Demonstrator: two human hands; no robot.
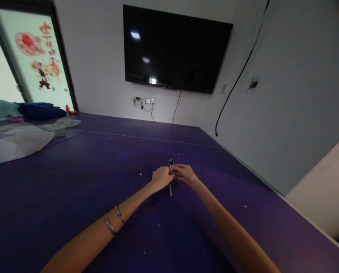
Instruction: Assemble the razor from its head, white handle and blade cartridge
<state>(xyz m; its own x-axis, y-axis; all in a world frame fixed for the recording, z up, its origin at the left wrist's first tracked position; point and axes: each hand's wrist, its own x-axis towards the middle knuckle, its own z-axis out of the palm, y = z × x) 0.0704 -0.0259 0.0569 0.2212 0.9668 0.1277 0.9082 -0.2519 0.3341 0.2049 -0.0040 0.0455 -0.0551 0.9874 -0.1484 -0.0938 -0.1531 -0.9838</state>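
Note:
Near the middle of the purple surface, my left hand [160, 178] is closed in a fist around a small razor [171, 162]. A dark, greenish T-shaped head sticks up above my fingers. Below them hangs a narrow, pale lower end. From the other side, my right hand [185, 173] pinches the same razor between its thumb and fingertips. Both hands meet at the handle, so its middle is mostly hidden. Two bracelets circle the left wrist.
Small white bits are scattered over the purple surface [101, 182]. White plastic sheeting [24, 142] and a blue cloth bundle [41, 110] lie at the far left. A black cable [237, 76] hangs by the right wall, and a television [175, 49] is mounted ahead.

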